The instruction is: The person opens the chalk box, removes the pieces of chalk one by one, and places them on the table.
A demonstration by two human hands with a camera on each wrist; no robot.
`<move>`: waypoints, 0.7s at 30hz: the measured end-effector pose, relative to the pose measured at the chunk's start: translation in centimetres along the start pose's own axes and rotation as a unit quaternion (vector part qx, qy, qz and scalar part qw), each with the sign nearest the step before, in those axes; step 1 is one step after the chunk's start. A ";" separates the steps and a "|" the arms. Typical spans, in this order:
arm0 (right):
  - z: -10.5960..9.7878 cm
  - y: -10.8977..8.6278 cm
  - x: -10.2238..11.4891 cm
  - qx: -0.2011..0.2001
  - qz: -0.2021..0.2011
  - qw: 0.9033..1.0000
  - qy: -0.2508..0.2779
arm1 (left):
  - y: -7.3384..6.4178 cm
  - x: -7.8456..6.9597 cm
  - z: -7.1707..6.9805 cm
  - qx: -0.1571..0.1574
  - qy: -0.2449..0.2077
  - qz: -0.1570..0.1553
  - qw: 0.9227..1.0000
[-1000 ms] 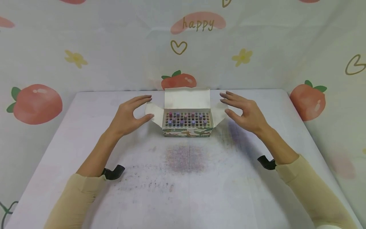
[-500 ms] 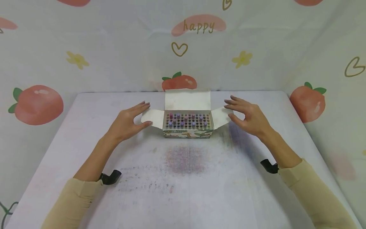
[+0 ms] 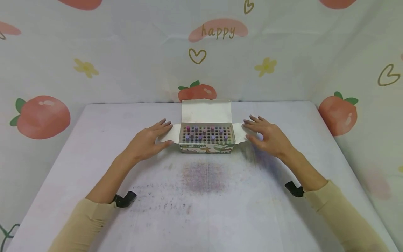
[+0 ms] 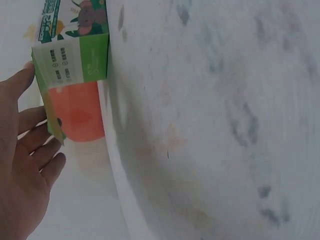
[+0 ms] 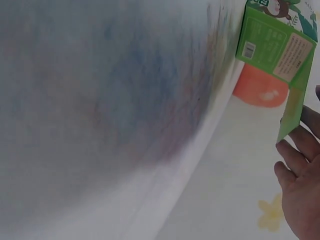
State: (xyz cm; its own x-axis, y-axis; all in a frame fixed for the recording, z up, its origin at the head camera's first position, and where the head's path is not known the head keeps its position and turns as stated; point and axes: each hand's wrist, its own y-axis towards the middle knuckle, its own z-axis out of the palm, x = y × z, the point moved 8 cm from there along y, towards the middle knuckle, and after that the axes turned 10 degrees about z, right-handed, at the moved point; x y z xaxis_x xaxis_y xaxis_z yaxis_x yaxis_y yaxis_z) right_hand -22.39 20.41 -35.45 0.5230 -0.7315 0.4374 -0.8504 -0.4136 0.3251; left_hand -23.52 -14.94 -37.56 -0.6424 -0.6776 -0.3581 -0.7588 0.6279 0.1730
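A small printed cardboard box (image 3: pixel 206 149) stands at the table's far middle with its white lid (image 3: pixel 206 112) raised at the back. Inside, a grid of holes holds several purple and pink crayon-like sticks (image 3: pixel 204 132). My left hand (image 3: pixel 145 142) is at the left side flap (image 3: pixel 176 134), thumb in front and fingers behind, loosely bent. On the other side my right hand (image 3: pixel 270 138) has its fingertips at the right side flap (image 3: pixel 239 133). In the right wrist view, the green outer face of that flap (image 5: pixel 296 107) leans against the fingers.
The white table (image 3: pixel 207 224) carries coloured smudges in front of the box and to its sides. Behind it hangs a white curtain (image 3: pixel 141 70) printed with fruit, flowers and hearts. Black wrist mounts (image 3: pixel 124 199) sit on both forearms.
The side flaps spread further outward by half a second ago. Since then both hands have come inward and slightly lower, and the flaps have swung in a little. The box stays put.
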 end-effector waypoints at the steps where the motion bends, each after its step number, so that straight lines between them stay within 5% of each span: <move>1: 0.1 0.0 0.1 0.001 0.000 1.000 0.002 | 0.0 -0.2 0.0 -0.003 -0.007 0.005 1.000; 21: 0.8 0.3 2.5 -0.033 -0.023 0.997 0.066 | 1.7 -2.2 0.4 -0.036 -0.059 0.043 0.997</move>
State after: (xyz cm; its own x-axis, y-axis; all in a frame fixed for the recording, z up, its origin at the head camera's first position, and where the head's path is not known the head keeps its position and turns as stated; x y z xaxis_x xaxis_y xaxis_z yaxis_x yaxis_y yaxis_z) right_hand -21.37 18.04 -34.98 0.5687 -0.6324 0.5260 -0.8216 -0.4061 0.4000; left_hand -23.40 -12.21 -36.89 -0.6909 -0.5708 -0.4436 -0.7106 0.6491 0.2715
